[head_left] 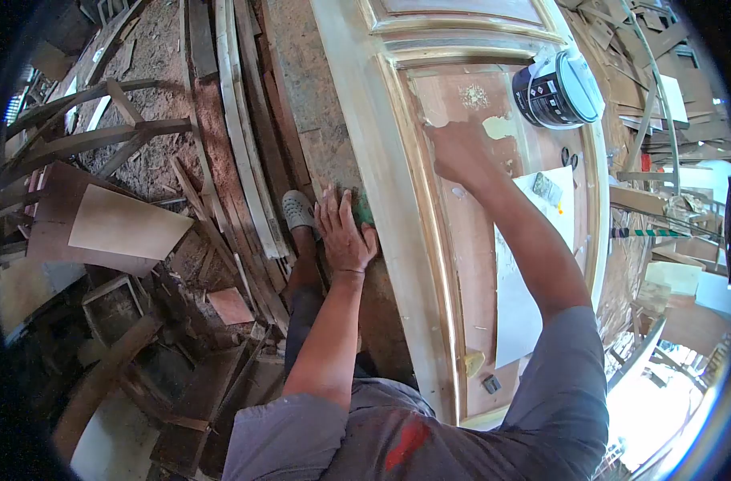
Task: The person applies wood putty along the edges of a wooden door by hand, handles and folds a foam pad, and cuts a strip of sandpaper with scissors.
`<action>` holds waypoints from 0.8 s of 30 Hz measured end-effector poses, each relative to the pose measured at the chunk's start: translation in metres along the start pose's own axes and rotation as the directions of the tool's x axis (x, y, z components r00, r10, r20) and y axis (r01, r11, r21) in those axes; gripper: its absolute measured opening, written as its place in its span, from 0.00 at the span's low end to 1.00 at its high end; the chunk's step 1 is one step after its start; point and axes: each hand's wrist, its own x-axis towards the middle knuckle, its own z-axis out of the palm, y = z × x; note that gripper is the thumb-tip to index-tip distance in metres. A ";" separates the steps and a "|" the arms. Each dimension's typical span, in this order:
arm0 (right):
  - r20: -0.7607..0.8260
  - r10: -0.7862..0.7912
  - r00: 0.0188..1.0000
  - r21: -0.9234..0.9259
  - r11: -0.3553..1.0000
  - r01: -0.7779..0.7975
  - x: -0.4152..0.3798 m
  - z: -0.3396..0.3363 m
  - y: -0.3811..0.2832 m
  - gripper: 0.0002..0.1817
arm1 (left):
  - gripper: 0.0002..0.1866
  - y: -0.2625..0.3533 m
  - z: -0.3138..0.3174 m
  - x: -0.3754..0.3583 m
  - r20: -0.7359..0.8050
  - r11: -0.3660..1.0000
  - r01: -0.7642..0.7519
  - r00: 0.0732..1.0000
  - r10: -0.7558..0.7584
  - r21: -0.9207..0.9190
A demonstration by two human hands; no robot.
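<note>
My left hand (345,234) is open with its fingers spread, beside the long edge of a panelled wooden door (345,88). Its palm faces down, and whether it touches anything cannot be told. My right hand (460,152) reaches over the door's recessed panel, its fingers closed near the inner moulding (404,104). Whatever those fingers hold, if anything, is hidden. Just beyond the hand lie a pale cream patch (499,127) and a speckled patch of crumbs (474,98) on the panel.
On the door stand a lidded bucket (548,92), scissors (570,158), a white sheet (526,297) with a small clear packet (547,189), a yellowish piece (474,363) and a small grey block (491,384). Long timber strips (241,128) lie at left; wood scraps (662,208) clutter the right.
</note>
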 end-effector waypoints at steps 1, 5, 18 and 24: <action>0.018 -0.021 1.000 0.053 0.998 0.020 0.000 0.002 0.007 0.29 | 0.36 0.000 0.000 0.000 0.000 1.000 -0.002 1.000 0.002 -0.002; -0.399 0.021 0.917 0.553 0.803 0.222 0.025 0.017 0.030 0.22 | 0.39 0.001 -0.001 0.002 -0.008 1.000 0.002 1.000 -0.002 -0.002; -0.664 0.043 0.747 0.268 0.946 0.183 0.106 0.018 0.025 0.15 | 0.40 -0.001 -0.001 0.001 -0.003 1.000 0.021 1.000 -0.020 0.009; -0.676 -0.064 0.734 0.232 0.927 0.295 0.084 0.025 0.028 0.12 | 0.40 -0.002 0.002 0.000 -0.009 1.000 0.013 1.000 -0.013 0.009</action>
